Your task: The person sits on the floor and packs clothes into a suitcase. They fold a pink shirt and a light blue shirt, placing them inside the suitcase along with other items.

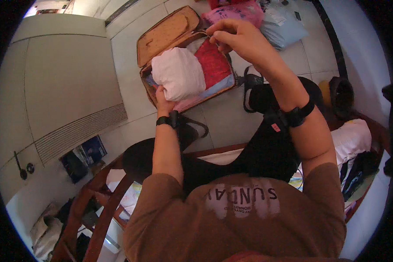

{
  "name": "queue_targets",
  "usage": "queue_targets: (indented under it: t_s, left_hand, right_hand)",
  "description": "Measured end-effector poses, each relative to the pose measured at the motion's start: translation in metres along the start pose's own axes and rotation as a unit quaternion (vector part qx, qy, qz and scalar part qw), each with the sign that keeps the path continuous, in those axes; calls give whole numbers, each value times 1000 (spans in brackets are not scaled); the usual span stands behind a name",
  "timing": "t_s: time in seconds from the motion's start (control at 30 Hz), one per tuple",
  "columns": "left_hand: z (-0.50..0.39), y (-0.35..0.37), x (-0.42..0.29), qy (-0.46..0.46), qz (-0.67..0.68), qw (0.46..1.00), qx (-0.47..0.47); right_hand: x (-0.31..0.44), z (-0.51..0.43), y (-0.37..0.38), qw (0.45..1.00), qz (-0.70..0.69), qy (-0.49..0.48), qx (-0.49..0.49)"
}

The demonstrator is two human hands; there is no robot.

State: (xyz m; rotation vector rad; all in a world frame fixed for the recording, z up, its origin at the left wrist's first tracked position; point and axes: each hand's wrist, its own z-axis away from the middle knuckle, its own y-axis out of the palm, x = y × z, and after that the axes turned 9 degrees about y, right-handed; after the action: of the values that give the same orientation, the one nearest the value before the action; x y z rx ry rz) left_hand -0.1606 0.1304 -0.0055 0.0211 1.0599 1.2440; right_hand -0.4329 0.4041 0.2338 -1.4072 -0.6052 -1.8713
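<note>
An open brown suitcase lies on the tiled floor, its lid folded back to the far left. My left hand grips the near lower corner of a bulky folded white cloth, which rests in the left part of the suitcase. Over the far right rim hangs my right hand, its fingers curled and apart, with no object visible in them. Below it lies a red patterned cloth. Light blue fabric and pink fabric show along the near edge of the suitcase.
A pink bag and a pale blue plastic package lie beyond the suitcase at right. A large beige panel stands at left. Both knees flank the near floor, and a wooden bed frame with clothes lies around the seated body.
</note>
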Motion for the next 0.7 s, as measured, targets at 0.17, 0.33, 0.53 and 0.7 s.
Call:
queue_targets:
  t_s: [0.17,0.33,0.53,0.7]
  left_hand:
    - [29,-11,-40,66,81,993,55]
    - [93,73,-81,203,-240,932,182]
    - [213,208,-100,529,-427,664,310]
    - [256,186,-76,566,-303,764,-62]
  right_hand:
    - [0,-3,22,991,-13,106,85]
    - [-16,-4,59,888,-252,317,219]
    - [-35,4,77,819,-448,256,252]
    - [-22,18,73,815,-456,225,276]
